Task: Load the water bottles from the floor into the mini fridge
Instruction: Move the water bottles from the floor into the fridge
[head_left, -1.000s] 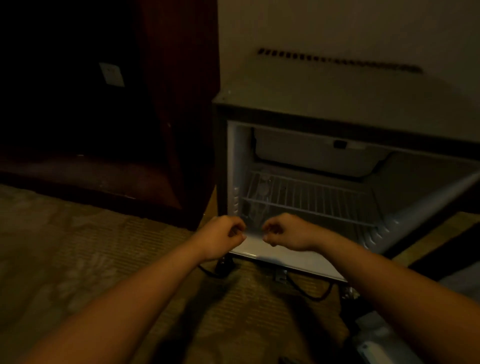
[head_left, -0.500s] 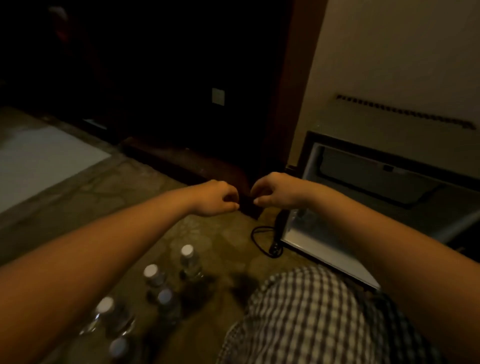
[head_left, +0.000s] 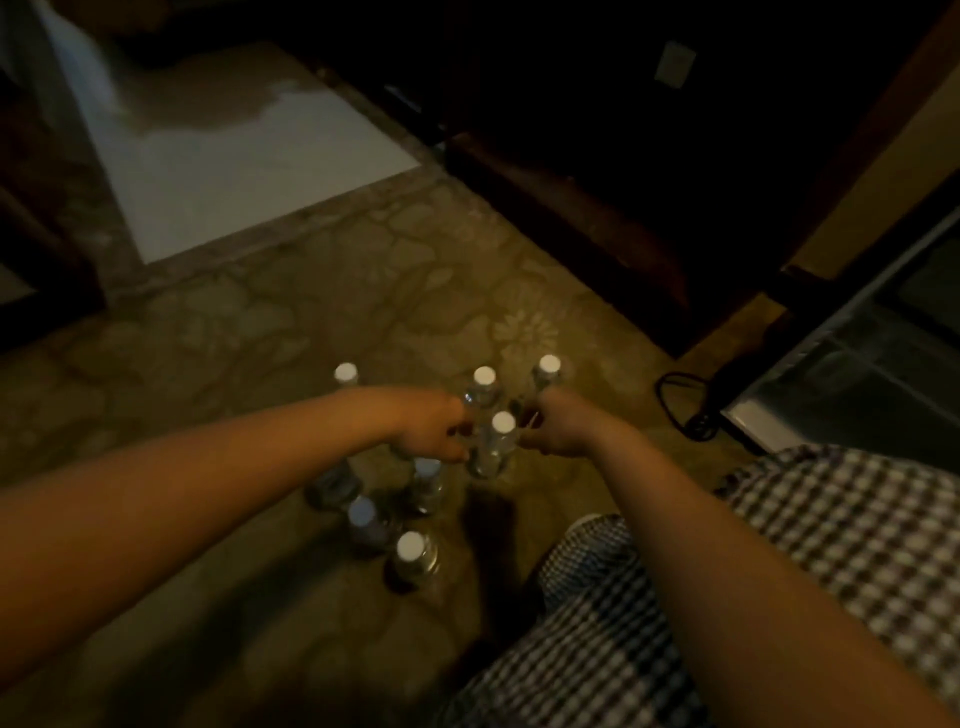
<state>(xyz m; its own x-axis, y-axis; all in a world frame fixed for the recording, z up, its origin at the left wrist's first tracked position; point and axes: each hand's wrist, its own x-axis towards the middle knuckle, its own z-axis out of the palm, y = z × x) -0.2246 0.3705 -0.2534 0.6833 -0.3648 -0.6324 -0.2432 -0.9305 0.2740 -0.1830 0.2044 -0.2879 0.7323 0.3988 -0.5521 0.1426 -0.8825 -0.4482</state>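
Both hands curled, flanking one bottle

Bottles stand close together on carpet, with narrow gaps between them. Bare carpet lies left of the cluster and toward the far edge. On the right, knee is near, and cable is coiled at fridge corner; an open strip of carpet runs between cluster and cable.

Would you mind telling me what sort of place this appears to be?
Probably a hotel room, though the dim light leaves it uncertain: patterned carpet underfoot, a mini fridge at the right edge beside dark wooden furniture, and small water bottles grouped on the floor.
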